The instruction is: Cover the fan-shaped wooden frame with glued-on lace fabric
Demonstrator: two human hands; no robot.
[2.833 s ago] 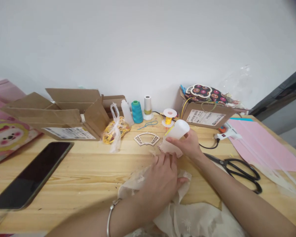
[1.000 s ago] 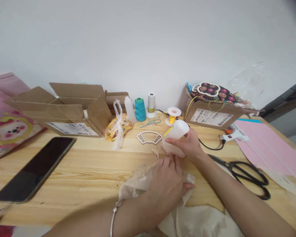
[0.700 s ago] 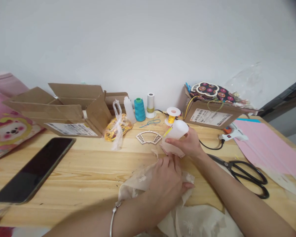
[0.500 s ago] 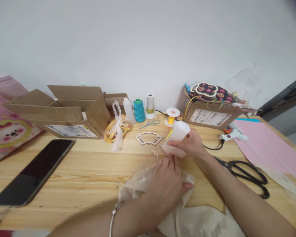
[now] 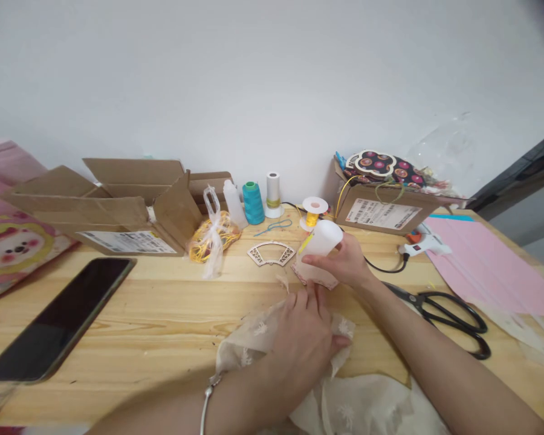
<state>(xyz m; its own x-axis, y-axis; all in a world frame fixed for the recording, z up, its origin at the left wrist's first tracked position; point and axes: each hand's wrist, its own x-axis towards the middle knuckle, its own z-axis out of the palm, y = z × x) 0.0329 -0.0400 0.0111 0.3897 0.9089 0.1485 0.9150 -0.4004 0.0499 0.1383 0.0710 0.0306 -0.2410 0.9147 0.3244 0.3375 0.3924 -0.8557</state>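
The right hand (image 5: 344,261), entering from the lower right of the frame, is gripping a curled white piece (image 5: 325,235) between thumb and fingers, just right of centre. The white piece is leaning at a tilt and showing a yellow strip (image 5: 305,243) along its left side. Directly below it, a pale panel (image 5: 312,277) with a reddish edge is lying just beyond the left hand (image 5: 303,335).

The left hand, at lower centre, is lying palm down over cream fabric (image 5: 367,396), its fingertips reaching the near edge of the panel; whether they are pinching anything cannot be told. A silver bracelet (image 5: 207,393) is circling the left wrist. The fabric is spreading in folds toward the bottom edge of the frame.

A fan-shaped openwork frame (image 5: 271,254) is lying just left of the panel. A spool of yellow cord (image 5: 314,212) is standing immediately behind the white piece. Black-handled scissors (image 5: 453,314) are lying at right, beyond the right forearm. A dark phone (image 5: 61,320) is resting at lower left.
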